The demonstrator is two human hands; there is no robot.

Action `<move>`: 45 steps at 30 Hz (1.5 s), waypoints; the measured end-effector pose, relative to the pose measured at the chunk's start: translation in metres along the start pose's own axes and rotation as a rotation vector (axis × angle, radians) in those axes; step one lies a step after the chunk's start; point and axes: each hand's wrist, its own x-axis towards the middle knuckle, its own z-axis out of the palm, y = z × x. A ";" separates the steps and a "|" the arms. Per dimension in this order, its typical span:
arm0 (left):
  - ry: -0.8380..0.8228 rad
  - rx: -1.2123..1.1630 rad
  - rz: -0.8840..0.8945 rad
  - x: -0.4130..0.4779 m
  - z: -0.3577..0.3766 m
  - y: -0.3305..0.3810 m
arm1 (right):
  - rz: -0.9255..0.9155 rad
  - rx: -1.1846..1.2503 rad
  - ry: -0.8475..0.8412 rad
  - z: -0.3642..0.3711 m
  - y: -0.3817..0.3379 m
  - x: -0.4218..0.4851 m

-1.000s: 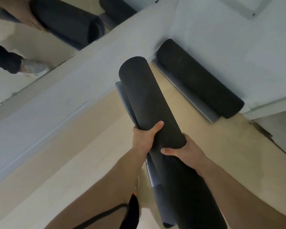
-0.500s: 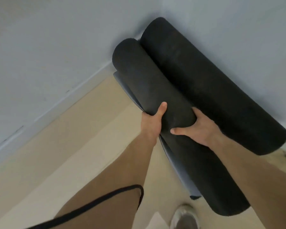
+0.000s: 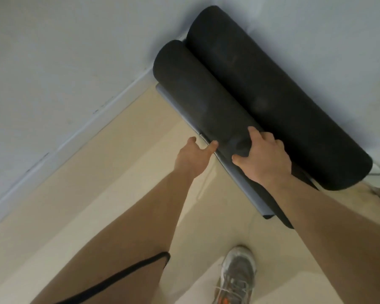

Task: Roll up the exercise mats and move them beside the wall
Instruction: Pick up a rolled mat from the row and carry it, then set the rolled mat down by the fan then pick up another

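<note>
- Leaning over a room corner at 1 o'clock and looking down at two rolled black mats on the pale floor [image 3: 130, 161].
- Clasping the near mat [image 3: 195, 95] with the right grip [image 3: 266, 156]: draping the fingers over the top of the roll, digging the thumb into its 7 o'clock side and denting the foam slightly.
- Holding the left grip [image 3: 195, 156] released, just at 9 o'clock of the right one, with fingers relaxed above the floor. Touching only the thumb tip to the grey flap [image 3: 246, 187].
- Finding the near mat lying on the floor with its length running from 11 o'clock to 5 o'clock, pressing side to side against the far mat [image 3: 272, 95].
- Finding the far mat, the thicker roll, lying parallel at 1 o'clock of the near one and sitting tight against the wall [image 3: 75, 51].
- Seeing the grey flap, the loose end of the near mat, lying flat on the floor along the roll's 7 o'clock side.
- Noting a white skirting board [image 3: 75, 139] running along the foot of the wall from 8 o'clock up to the corner.
- Standing with a grey laced shoe [image 3: 237, 275] at 5 o'clock, well apart from the mats, and a bare thigh under a black-edged hem [image 3: 119, 279] at 7 o'clock.
</note>
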 end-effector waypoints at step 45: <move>0.564 -0.610 -0.881 -0.981 -0.034 -1.053 | -1.227 -0.882 -0.596 0.630 -0.387 -1.078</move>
